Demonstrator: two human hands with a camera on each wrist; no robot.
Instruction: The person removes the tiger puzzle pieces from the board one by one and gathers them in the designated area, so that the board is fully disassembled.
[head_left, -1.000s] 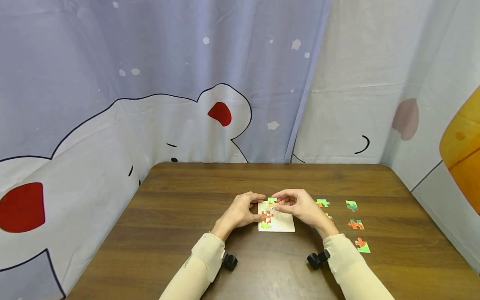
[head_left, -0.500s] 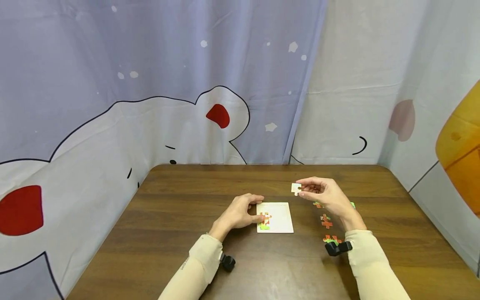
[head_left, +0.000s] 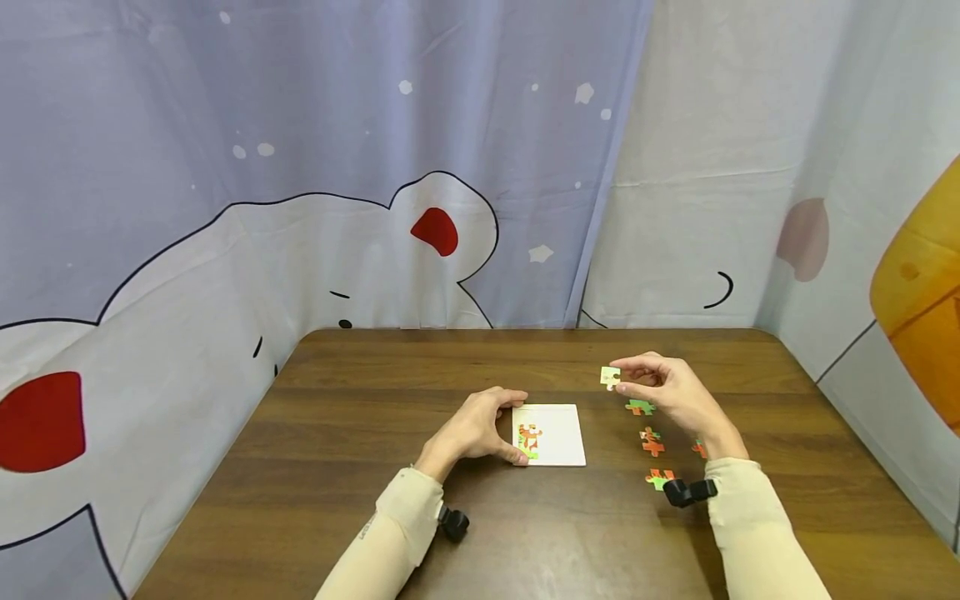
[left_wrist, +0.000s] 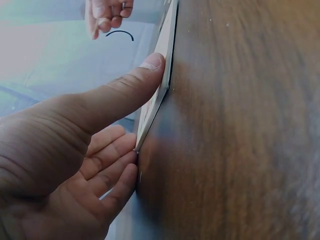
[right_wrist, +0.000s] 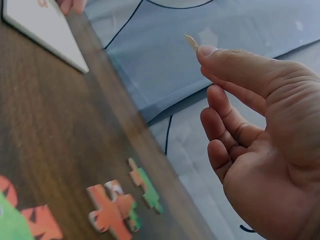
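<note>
A white square puzzle board [head_left: 561, 435] lies on the table, with an orange-and-green picture part at its lower left. My left hand [head_left: 480, 427] holds the board by its left side, the thumb [left_wrist: 152, 62] on the near edge and the other fingers around the far left corner. Up and to the right of the board, my right hand [head_left: 667, 392] pinches a pale yellow-green puzzle piece [head_left: 608, 377] between thumb and fingertips. The right wrist view shows this piece [right_wrist: 190, 42] edge-on, raised above the table.
To the right of the board lie several loose puzzle pieces: a green-orange one [head_left: 640, 407], an orange cluster [head_left: 652, 446] and an orange-green one [head_left: 660, 479]. Another piece [head_left: 699, 449] is partly hidden by the right wrist. A printed curtain [head_left: 450, 125] hangs behind the wooden table [head_left: 360, 467].
My right hand has lifted the puzzle piece off the board's far left and carried it right, over the loose pieces. My left thumb has slid down to the board's near left corner.
</note>
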